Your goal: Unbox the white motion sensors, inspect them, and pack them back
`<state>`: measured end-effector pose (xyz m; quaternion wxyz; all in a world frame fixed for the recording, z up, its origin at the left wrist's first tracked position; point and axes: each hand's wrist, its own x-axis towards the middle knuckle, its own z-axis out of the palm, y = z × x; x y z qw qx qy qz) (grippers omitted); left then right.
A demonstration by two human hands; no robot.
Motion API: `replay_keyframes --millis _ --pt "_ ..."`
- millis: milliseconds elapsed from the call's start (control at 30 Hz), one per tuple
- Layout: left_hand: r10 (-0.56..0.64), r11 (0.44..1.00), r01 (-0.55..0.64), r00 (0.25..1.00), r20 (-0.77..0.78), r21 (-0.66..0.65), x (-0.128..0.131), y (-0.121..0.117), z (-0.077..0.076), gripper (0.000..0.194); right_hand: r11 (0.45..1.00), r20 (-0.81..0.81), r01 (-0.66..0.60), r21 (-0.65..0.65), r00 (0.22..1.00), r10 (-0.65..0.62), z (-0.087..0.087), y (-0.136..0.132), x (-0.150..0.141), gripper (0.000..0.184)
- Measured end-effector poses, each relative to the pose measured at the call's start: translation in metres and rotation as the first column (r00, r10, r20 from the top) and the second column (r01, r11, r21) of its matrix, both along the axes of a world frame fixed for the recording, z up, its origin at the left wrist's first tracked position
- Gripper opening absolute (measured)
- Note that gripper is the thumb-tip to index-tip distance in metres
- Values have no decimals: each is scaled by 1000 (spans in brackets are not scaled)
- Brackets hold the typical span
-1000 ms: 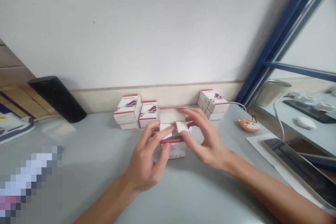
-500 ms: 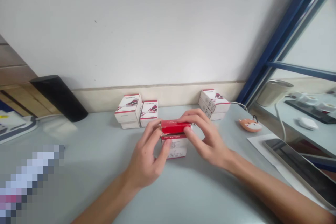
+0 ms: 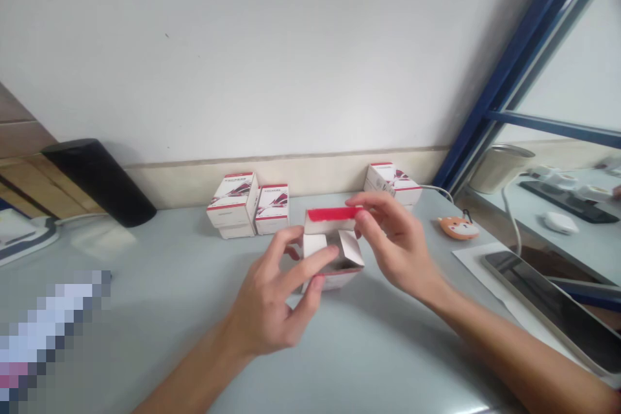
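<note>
A small white and red carton (image 3: 334, 278) stands on the grey table (image 3: 160, 284) in front of me, its top open and its side flaps turned out. My left hand (image 3: 272, 301) grips the carton's left side with the fingers curled round it. My right hand (image 3: 395, 242) pinches the red-edged lid flap (image 3: 332, 218) and holds it raised. The inside of the carton is hidden.
Two matching closed cartons (image 3: 247, 210) stand by the wall at the left, another stack (image 3: 392, 182) at the right. A black cylinder (image 3: 99, 181) lies far left. An orange animal-shaped trinket (image 3: 457, 228), a tablet (image 3: 553, 310) and a blue frame (image 3: 509, 71) are at the right.
The lid, pressed nearly shut half a second ago, is now lifted open again by my right hand, and the side flaps stand out. The carton has tilted slightly.
</note>
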<state>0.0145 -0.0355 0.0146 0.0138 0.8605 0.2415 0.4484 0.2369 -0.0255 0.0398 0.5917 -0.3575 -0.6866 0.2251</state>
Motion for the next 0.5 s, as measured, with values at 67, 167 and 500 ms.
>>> replay_keyframes --millis 67,167,500 --pt "-21 997 22 1000 -20 67 -1 0 2 48 995 -66 33 -96 997 -40 0 6 3 15" --pt "-40 995 37 999 30 94 -2 3 1 53 968 80 158 -195 986 -145 -8 24 13 16" --pt "-1 999 12 965 261 -40 -4 13 -8 58 920 822 324 -221 569 -2 -46 59 50 35"
